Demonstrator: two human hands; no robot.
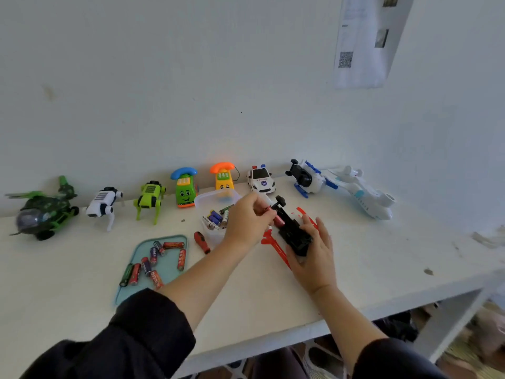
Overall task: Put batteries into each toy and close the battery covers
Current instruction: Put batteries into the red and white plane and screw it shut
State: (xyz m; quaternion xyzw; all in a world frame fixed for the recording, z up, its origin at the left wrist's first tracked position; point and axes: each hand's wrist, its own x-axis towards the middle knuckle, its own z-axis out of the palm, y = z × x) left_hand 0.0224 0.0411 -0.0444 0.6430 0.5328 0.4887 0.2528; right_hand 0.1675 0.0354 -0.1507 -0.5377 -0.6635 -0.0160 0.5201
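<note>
"What did your hands do?"

"My right hand [314, 253] held the red toy helicopter [293, 233] upside down on the tabletop [355, 255]. My fingers [323, 231] were curled round its black belly."

"And the other one?"

"My left hand [247, 218] pinched a red battery [276, 218] and pressed it at the belly's open slot."

"Where were the other batteries?"

"Some lay on the blue tray [175, 272]. Some sat in the clear box [210, 199] by my left hand. More toys stood along the wall."
</note>
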